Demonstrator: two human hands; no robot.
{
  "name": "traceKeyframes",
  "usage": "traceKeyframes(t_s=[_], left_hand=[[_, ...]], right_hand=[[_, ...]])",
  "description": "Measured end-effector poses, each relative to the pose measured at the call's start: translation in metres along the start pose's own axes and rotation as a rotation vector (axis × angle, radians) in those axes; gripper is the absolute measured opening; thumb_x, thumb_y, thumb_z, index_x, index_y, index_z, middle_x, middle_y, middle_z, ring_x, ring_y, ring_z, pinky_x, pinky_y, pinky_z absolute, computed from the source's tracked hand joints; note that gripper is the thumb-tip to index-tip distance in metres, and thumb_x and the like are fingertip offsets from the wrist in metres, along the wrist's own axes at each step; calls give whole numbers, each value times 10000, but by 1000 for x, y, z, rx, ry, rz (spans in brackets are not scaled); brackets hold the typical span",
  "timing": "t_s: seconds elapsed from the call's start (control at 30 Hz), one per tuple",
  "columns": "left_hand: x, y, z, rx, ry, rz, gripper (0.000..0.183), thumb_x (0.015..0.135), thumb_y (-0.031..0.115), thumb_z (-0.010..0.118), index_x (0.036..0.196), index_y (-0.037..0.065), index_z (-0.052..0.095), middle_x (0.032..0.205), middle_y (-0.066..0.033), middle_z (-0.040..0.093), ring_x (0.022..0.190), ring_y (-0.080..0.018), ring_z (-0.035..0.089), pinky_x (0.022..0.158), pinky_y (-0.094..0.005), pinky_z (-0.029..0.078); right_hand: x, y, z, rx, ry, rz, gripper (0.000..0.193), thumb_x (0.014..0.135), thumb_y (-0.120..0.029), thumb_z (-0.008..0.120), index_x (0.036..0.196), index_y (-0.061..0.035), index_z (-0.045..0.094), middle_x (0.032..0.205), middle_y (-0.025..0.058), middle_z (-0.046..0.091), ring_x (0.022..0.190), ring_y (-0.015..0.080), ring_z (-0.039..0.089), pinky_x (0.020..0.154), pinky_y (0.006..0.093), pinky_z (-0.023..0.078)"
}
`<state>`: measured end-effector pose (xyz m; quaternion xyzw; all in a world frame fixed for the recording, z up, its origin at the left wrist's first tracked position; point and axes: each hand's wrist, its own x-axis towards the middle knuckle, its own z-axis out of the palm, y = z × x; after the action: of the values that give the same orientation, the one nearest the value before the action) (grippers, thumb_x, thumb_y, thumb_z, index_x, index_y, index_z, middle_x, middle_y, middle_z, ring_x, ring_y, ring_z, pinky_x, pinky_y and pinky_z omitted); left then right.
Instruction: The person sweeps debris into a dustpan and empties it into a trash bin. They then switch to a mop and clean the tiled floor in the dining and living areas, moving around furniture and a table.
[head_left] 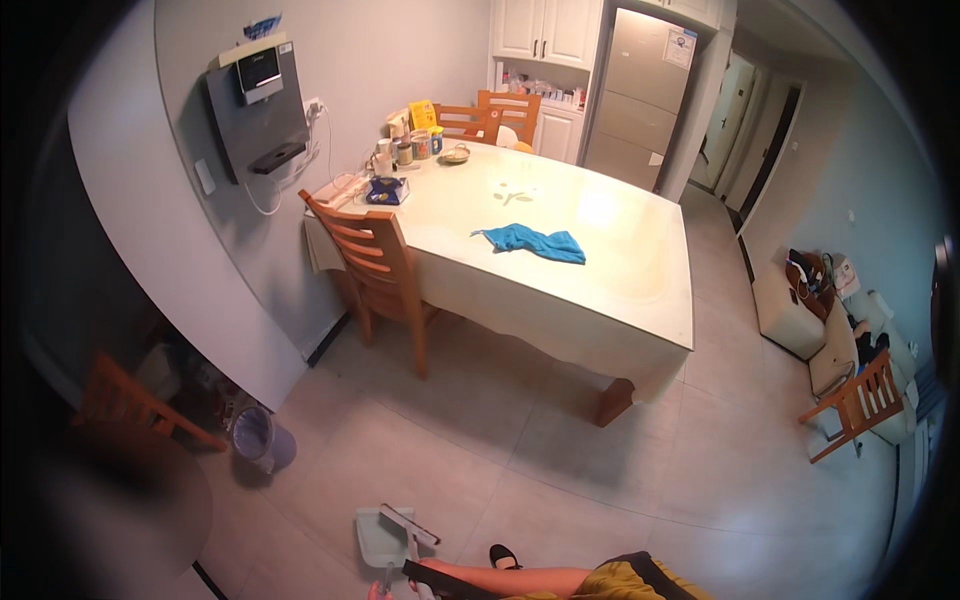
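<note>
Lower edge, 2 hands: right hand, fingers grasping the broom; left hand, largely cut off, at the handle of the dustpan, finger state indeterminable. The broom's head overlaps the dustpan's right side in view.

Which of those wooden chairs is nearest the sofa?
The wooden chair at the picture's right, close by the pale sofa. Other chairs stand at the dining table, and another chair at far left near the purple bin.
</note>
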<state>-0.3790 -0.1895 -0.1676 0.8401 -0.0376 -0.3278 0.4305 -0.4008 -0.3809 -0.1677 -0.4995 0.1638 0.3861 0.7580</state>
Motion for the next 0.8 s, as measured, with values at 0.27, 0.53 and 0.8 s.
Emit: traceKeyframes(t_s=[0.27, 0.53, 0.8], left_hand=[[10, 52, 63, -88, -27, 232, 345, 761, 117, 443, 1094, 92, 360, 902, -124, 508, 778, -192, 491, 630, -276, 391], [-29, 62, 94, -193, 145, 284, 480, 742, 93, 450, 1201, 122, 312, 1013, -153, 496, 911, -227, 501, 733, -285, 393], [-81, 35, 90, -320, 416, 152, 292, 717, 81, 484, 992, 91, 388, 826, -89, 509, 738, -242, 517, 637, -306, 398]], right_hand=[[-24, 0, -14, 278, -106, 5, 138, 738, -224, 481, 765, -88, 484, 649, 41, 490, 576, 170, 503, 518, 305, 441], [-118, -61, 20, 574, -222, 175, 166, 778, -199, 469, 801, -35, 451, 666, 61, 476, 576, 182, 488, 538, 302, 417], [-120, -74, 93, 265, -247, 512, 166, 764, -221, 495, 796, -64, 449, 634, 11, 451, 523, 114, 430, 466, 242, 365]])
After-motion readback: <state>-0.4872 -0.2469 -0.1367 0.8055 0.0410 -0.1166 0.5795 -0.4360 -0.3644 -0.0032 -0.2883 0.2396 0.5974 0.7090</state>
